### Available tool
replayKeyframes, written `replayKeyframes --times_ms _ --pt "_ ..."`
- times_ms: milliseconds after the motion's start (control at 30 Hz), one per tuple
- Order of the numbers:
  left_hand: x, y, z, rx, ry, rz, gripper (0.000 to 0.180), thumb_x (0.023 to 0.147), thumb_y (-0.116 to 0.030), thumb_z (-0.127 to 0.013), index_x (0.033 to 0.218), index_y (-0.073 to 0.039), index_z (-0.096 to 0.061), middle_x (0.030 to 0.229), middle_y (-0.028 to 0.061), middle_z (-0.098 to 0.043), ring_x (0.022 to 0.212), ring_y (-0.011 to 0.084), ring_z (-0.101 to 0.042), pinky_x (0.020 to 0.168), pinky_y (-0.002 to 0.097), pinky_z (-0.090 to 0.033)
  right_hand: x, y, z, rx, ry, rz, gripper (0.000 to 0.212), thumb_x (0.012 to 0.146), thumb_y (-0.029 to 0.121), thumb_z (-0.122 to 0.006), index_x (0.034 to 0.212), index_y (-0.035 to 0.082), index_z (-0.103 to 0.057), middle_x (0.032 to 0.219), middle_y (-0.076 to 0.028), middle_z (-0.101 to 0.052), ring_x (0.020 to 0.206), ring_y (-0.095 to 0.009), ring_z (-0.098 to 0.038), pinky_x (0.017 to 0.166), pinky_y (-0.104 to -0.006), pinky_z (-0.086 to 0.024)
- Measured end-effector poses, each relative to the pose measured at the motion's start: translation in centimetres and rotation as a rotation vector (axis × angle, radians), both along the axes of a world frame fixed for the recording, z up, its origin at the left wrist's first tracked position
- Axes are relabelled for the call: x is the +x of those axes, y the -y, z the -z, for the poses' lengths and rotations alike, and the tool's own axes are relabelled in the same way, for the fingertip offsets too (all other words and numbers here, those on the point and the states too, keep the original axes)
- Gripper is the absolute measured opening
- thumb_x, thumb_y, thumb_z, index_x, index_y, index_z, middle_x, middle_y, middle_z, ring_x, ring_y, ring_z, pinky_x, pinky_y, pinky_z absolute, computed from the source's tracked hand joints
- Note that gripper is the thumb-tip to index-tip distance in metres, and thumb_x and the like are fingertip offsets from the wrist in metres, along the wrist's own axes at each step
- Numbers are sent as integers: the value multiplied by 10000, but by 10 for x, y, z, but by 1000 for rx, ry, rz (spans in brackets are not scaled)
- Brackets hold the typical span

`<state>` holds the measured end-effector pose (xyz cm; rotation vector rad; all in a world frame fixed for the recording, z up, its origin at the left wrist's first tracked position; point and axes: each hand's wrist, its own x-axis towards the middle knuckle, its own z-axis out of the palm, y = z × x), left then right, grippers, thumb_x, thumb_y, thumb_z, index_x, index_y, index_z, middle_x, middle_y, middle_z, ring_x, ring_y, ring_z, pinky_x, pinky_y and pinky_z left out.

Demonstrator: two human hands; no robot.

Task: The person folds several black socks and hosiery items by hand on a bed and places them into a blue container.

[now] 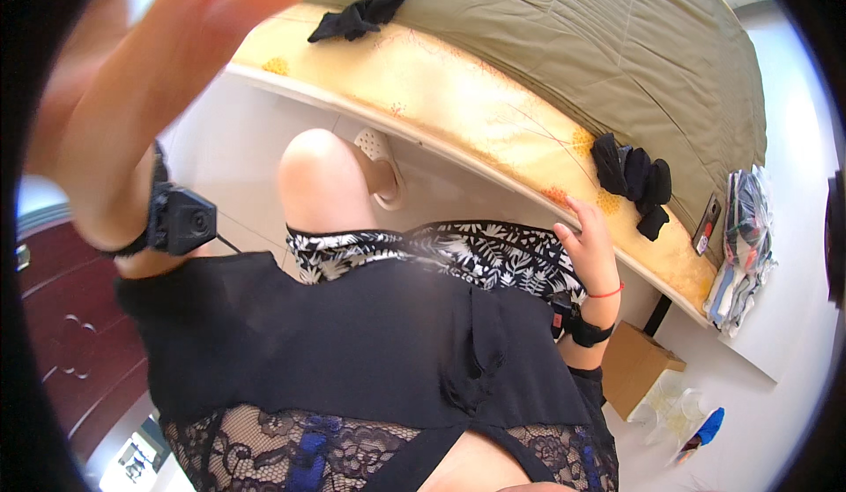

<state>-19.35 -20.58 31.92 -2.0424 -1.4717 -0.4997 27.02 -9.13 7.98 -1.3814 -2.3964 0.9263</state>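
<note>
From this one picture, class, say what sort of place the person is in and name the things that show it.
Most likely a bedroom in a home. A bed with an olive quilt fills the upper part, dark socks lie on it, and a slipper sits on the pale floor beside the bed.

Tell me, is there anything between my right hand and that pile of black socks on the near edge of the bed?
Nothing visible. The right hand hangs open beside the bed's edge, and the pile of black socks lies just above it on the yellow sheet, with only bare sheet between them. The left hand is raised, well away.
</note>
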Motion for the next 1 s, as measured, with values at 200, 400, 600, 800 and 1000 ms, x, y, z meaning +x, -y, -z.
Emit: replayKeyframes --times_ms 200,400,600,800,1000 --pt "-66 -172 163 -517 437 100 452 873 -372 -696 1212 -78 -641 1244 121 -630 1245 277 -515 1045 389 -397 4 13 -13 114 58 -54 474 806 148 -724 1236 26 -566 1148 -189 -596 1087 -365 -561 944 -408 -455" --pt "-58 -220 307 -900 648 -289 534 812 -343 -725 1249 -51 -632 1337 198 -561 1268 319 -505 1056 372 -404 45 41 -20 -218 -79 60 501 807 112 -726 1269 20 -555 1068 -151 -605 999 -250 -606 877 -340 -496" --pt "92 -164 237 -732 672 386 298 769 -21 -612 1064 -37 -656 1077 140 -629 1054 299 -589 951 376 -466 2 11 -23 -763 -532 360 520 995 244 -533 1445 45 -366 1260 -147 -562 952 -220 -640 725 -302 -573" --pt "180 -132 230 -834 611 709 263 739 41 -534 970 -46 -627 998 119 -603 991 316 -585 867 374 -488 -61 -42 35 -717 -894 437 611 907 305 -673 1388 30 -415 1203 -99 -546 929 -186 -618 619 -277 -566" --pt "115 -157 218 -371 279 382 141 794 -53 -607 905 -129 -646 979 53 -637 940 271 -621 805 366 -516 -59 -61 74 -493 -1123 773 227 951 156 -598 1129 35 -529 1018 -60 -621 845 -138 -645 642 -289 -599"
